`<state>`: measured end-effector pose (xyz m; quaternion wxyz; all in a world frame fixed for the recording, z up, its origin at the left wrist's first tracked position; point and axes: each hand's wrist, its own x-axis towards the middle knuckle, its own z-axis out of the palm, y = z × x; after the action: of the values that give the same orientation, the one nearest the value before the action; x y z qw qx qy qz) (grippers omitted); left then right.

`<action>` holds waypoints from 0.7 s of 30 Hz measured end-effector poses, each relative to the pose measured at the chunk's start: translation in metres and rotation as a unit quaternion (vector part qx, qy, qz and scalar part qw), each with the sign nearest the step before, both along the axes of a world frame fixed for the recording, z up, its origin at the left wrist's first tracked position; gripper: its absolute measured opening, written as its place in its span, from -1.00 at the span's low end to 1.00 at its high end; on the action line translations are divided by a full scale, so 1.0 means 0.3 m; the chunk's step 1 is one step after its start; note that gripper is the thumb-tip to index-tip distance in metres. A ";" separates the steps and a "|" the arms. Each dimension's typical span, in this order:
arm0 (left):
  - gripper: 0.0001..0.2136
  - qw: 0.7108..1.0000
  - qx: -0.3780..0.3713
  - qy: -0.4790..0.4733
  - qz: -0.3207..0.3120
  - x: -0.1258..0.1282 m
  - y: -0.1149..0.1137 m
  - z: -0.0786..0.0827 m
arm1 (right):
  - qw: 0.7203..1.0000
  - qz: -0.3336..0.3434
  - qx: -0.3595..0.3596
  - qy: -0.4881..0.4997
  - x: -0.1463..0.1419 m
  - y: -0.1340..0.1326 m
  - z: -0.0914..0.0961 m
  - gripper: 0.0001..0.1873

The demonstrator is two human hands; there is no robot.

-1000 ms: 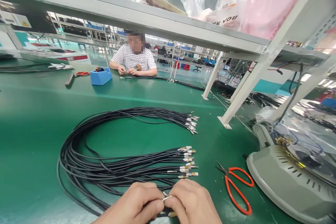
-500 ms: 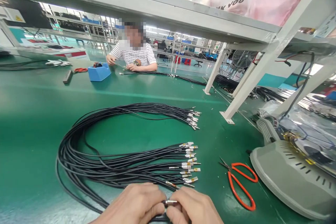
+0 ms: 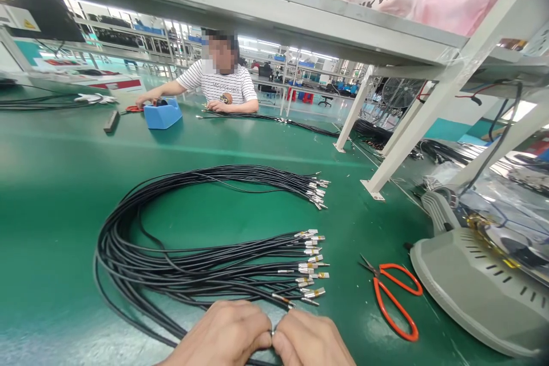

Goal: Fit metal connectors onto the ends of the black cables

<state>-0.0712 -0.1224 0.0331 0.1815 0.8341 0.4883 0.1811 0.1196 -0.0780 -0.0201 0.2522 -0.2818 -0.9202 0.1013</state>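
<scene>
My left hand [image 3: 223, 334] and my right hand [image 3: 311, 340] meet at the bottom edge, fingertips pinched together on a small metal terminal [image 3: 271, 332] at the end of a black cable. Just beyond them lies a looped bundle of black cables [image 3: 128, 251] on the green table. One set of metal-tipped ends [image 3: 311, 263] fans out close to my hands. The other set of ends [image 3: 317, 191] lies farther back.
Orange-handled scissors [image 3: 394, 297] lie right of the cables, beside a grey machine [image 3: 476, 291]. White frame legs [image 3: 386, 166] stand at the right under a shelf. Across the table a person in a striped shirt [image 3: 221, 91] reaches toward a blue box [image 3: 162, 114].
My fingers have closed over the metal terminal, which now barely shows. The view has tilted a little. The person opposite has stretched an arm out to the blue box.
</scene>
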 end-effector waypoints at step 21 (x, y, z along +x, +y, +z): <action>-0.76 0.995 -0.095 0.020 -0.006 -0.020 -0.002 0.016 | 0.997 0.018 0.018 -0.078 0.007 0.018 0.015 -0.72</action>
<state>-0.0772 -0.1229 0.0378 0.2515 0.8192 0.5021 0.1165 0.1218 -0.0726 -0.0155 0.1826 -0.2676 -0.9437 0.0665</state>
